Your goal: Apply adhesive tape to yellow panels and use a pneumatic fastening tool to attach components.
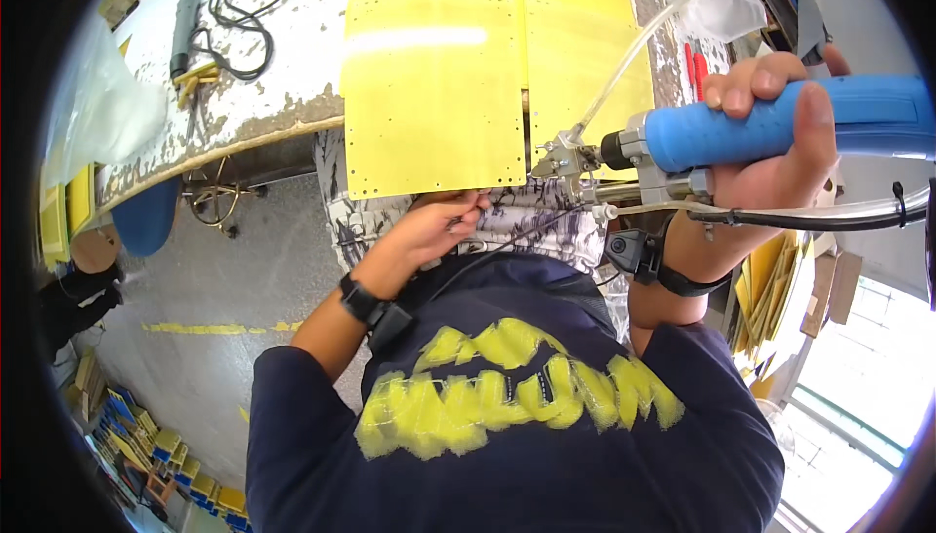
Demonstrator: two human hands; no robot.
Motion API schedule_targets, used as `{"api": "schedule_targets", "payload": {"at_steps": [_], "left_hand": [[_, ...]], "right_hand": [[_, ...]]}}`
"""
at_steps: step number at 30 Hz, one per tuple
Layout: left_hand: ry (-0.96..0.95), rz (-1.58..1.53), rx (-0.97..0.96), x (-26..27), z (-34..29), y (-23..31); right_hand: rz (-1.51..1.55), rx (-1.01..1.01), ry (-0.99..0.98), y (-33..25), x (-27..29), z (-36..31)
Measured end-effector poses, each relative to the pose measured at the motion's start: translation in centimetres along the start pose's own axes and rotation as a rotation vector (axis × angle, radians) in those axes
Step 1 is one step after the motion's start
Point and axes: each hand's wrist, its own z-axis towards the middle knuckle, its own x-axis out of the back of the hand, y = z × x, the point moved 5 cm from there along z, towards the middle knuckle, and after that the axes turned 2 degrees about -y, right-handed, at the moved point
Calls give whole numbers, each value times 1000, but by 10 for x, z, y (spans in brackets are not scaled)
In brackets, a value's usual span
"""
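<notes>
My right hand [780, 114] is wrapped round the blue body of a powered screwdriver [712, 135], held level at the right. Its metal nose [565, 157], with a clear hose [639, 40] joined to it, points left at the near right corner of a yellow panel [429, 123]. Whether the tip touches the panel I cannot tell. Small holes run along that panel's edges. My left hand [441, 226] is just below the panel's near edge, fingers curled together; what they hold is too small to make out, and the panel hides some fingertips.
A second yellow panel [585, 65] lies to the right on the worn workbench [302, 65]. A grey-green corded tool [185, 31] and its black cable are at the far left. Red-handled pliers [696, 70] lie beyond the screwdriver. Yellow sheets [770, 284] stand at the right.
</notes>
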Motion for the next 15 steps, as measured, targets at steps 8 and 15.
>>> {"api": "schedule_targets", "payload": {"at_steps": [8,15], "left_hand": [[-121,-180,-56,-17,50,-23],[-168,-158,-80,-16,52,-21]], "right_hand": [[-99,-46,-113,8,-5,-4],[-59,-8,-153,13,-17,-12]]}}
